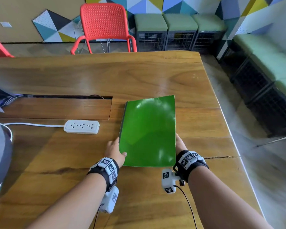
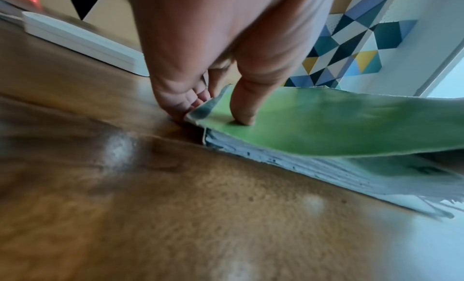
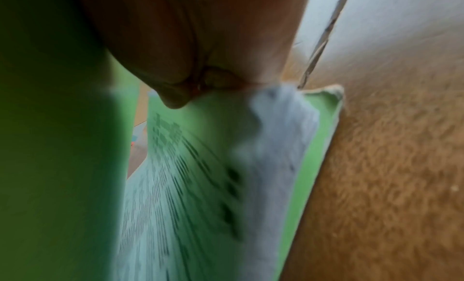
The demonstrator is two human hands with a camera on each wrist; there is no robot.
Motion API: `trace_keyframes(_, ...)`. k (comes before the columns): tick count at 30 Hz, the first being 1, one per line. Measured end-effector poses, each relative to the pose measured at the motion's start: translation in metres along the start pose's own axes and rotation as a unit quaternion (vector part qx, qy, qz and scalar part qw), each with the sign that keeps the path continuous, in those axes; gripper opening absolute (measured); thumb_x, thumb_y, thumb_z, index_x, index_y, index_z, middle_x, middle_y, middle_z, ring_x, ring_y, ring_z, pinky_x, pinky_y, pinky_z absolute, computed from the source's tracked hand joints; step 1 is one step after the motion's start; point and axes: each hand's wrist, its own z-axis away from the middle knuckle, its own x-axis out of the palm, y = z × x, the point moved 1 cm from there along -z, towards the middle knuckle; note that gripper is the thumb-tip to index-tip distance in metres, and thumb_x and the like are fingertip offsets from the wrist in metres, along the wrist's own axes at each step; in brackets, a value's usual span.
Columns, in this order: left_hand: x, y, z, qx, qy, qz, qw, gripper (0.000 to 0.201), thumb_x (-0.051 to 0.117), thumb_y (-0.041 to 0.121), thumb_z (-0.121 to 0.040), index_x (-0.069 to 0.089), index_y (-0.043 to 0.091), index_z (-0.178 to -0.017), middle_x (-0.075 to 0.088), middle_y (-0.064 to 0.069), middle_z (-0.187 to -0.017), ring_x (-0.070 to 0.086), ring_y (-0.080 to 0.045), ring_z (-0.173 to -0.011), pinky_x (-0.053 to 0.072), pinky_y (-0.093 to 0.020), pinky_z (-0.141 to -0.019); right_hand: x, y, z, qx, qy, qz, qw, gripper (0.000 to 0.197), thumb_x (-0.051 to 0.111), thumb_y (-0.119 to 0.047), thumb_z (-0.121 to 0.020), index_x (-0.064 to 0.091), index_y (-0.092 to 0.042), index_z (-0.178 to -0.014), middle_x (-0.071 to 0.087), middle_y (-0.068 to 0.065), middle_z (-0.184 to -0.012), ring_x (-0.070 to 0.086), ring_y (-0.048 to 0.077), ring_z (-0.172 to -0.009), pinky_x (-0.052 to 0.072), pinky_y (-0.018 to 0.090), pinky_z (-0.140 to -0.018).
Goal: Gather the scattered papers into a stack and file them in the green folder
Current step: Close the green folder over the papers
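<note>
The green folder (image 1: 148, 131) lies on the wooden table (image 1: 89, 76), its glossy cover almost down over a stack of printed papers (image 2: 326, 172). My left hand (image 1: 120, 147) holds the folder's near left corner by the spine: the thumb (image 2: 244, 114) presses on the cover and the fingers sit at the edge below. My right hand (image 1: 178, 142) is at the folder's right edge, its fingers hidden under the cover. In the right wrist view that hand (image 3: 198, 94) pinches the papers (image 3: 188, 176) between the raised cover (image 3: 50, 126) and the back cover (image 3: 316, 156).
A white power strip (image 1: 81, 126) with its cable lies left of the folder. Behind it is a long cable slot (image 1: 56, 107). The table's right edge (image 1: 229, 129) runs close by. A red chair (image 1: 104, 27) stands at the far side, green benches (image 1: 180, 22) beyond.
</note>
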Motion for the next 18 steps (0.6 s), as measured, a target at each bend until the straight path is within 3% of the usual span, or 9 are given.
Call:
trace_keyframes(1, 0.000, 0.001, 0.000, -0.002, 0.004, -0.003, 1.000, 0.075, 0.067, 0.017, -0.087, 0.027, 0.017, -0.150, 0.032, -0.008, -0.148, 0.043, -0.027, -0.131, 0.038, -0.036, -0.106, -0.003, -0.003, 0.001, 0.011, 0.004, 0.015, 1.000, 0.034, 0.055, -0.031, -0.088, 0.063, -0.006, -0.111, 0.067, 0.016, -0.107, 0.064, 0.026, -0.082, 0.055, 0.033, -0.069)
trace_keyframes(3, 0.000, 0.002, 0.000, -0.008, 0.005, -0.013, 1.000, 0.077, 0.069, 0.018, -0.085, 0.027, 0.016, -0.150, 0.033, -0.009, -0.148, 0.042, -0.027, -0.133, 0.038, -0.036, -0.106, -0.018, -0.006, 0.001, -0.016, 0.079, 0.123, 0.989, 0.030, 0.040, -0.031, -0.100, 0.060, -0.009, -0.103, 0.062, 0.011, -0.102, 0.059, 0.016, -0.078, 0.050, 0.025, -0.071)
trace_keyframes(6, -0.003, 0.009, 0.000, -0.040, -0.010, -0.040, 0.998, 0.076, 0.071, 0.022, -0.084, 0.030, 0.009, -0.146, 0.039, -0.013, -0.145, 0.043, -0.029, -0.133, 0.040, -0.038, -0.107, -0.040, -0.007, -0.002, -0.028, 0.131, 0.251, 0.959, 0.053, 0.025, -0.040, -0.102, 0.060, -0.001, -0.116, 0.063, 0.018, -0.116, 0.061, 0.026, -0.102, 0.049, 0.038, -0.092)
trace_keyframes(9, -0.007, 0.017, 0.002, -0.075, -0.028, -0.076, 0.994, 0.061, 0.070, 0.026, -0.084, 0.043, 0.003, -0.134, 0.053, -0.015, -0.130, 0.056, -0.029, -0.118, 0.049, -0.034, -0.090, -0.031, -0.003, 0.001, 0.005, 0.077, 0.386, 0.919, 0.057, 0.040, -0.044, -0.095, 0.047, 0.000, -0.130, 0.060, 0.020, -0.119, 0.060, 0.032, -0.108, 0.051, 0.044, -0.095)
trace_keyframes(11, -0.008, 0.020, 0.003, -0.091, -0.044, -0.087, 0.991, 0.055, 0.069, 0.025, -0.085, 0.046, 0.002, -0.129, 0.058, -0.015, -0.124, 0.061, -0.029, -0.110, 0.052, -0.031, -0.082, -0.026, 0.008, -0.005, 0.067, 0.085, 0.393, 0.913, 0.068, 0.048, -0.054, -0.086, 0.045, -0.004, -0.132, 0.055, 0.018, -0.125, 0.058, 0.031, -0.112, 0.051, 0.044, -0.096)
trace_keyframes(14, -0.009, 0.023, 0.004, -0.109, -0.073, -0.072, 0.989, 0.057, 0.069, 0.022, -0.085, 0.041, 0.002, -0.130, 0.055, -0.015, -0.126, 0.059, -0.028, -0.111, 0.050, -0.029, -0.080, -0.029, 0.019, -0.016, 0.073, 0.102, 0.382, 0.916, 0.053, 0.061, -0.030, -0.085, 0.050, -0.004, -0.129, 0.058, 0.013, -0.121, 0.058, 0.027, -0.108, 0.050, 0.040, -0.097)
trace_keyframes(16, -0.010, 0.023, 0.004, -0.110, -0.098, -0.052, 0.988, 0.063, 0.068, 0.019, -0.085, 0.035, 0.003, -0.136, 0.050, -0.015, -0.132, 0.056, -0.028, -0.114, 0.046, -0.028, -0.078, -0.033, 0.015, -0.014, 0.081, 0.087, 0.357, 0.927, 0.045, 0.061, -0.018, -0.083, 0.055, -0.004, -0.125, 0.061, 0.015, -0.117, 0.058, 0.026, -0.100, 0.051, 0.042, -0.096)
trace_keyframes(18, -0.011, 0.025, 0.002, -0.107, -0.128, -0.038, 0.985, 0.067, 0.064, 0.017, -0.087, 0.028, 0.003, -0.142, 0.047, -0.015, -0.137, 0.055, -0.027, -0.110, 0.043, -0.029, -0.076, -0.036, 0.005, -0.013, 0.082, 0.093, 0.373, 0.919, 0.042, 0.056, -0.016, -0.087, 0.052, -0.008, -0.127, 0.055, 0.016, -0.122, 0.056, 0.026, -0.104, 0.051, 0.041, -0.096)
